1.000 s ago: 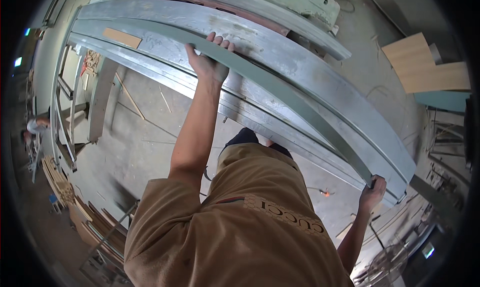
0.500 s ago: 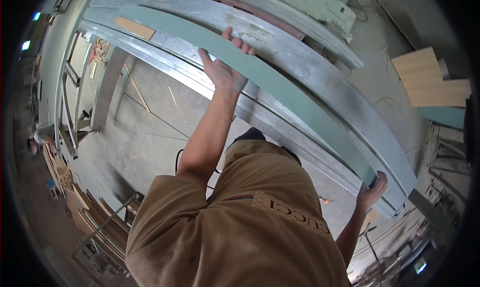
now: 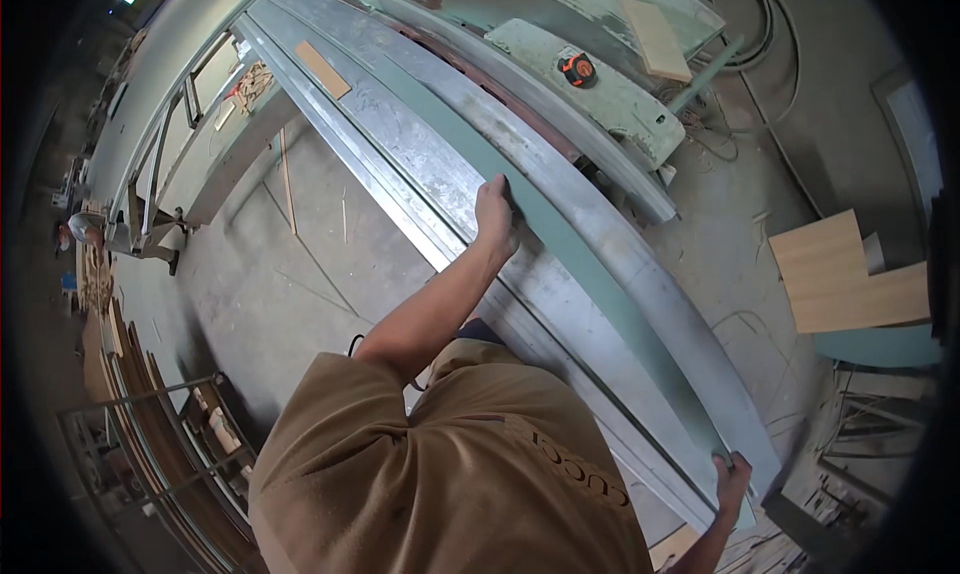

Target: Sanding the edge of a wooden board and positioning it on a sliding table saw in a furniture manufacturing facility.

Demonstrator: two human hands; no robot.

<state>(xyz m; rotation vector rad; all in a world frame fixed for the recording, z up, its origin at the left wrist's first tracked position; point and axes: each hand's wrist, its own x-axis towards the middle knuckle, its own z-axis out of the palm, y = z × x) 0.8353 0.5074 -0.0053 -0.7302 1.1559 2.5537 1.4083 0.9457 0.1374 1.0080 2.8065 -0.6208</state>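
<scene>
A long, narrow pale-green board runs lengthwise along a silver metal machine table. My left hand is closed at the board's near edge, around its middle, with the thumb side upward; most of its fingers are hidden. At the board's near right end, my right hand grips the tip between thumb and fingers. A short light-wood strip lies on the table toward the far left, beside the board.
Beyond the table, an orange-and-black tape measure rests on a worn pale-green panel. Cut plywood stands at right. Cables trail across the floor. Another person is at far left, near stacked boards.
The view has turned, so table and board slant more steeply. My left hand no longer spans the board with fingers over its far edge; it is now closed at the near edge.
</scene>
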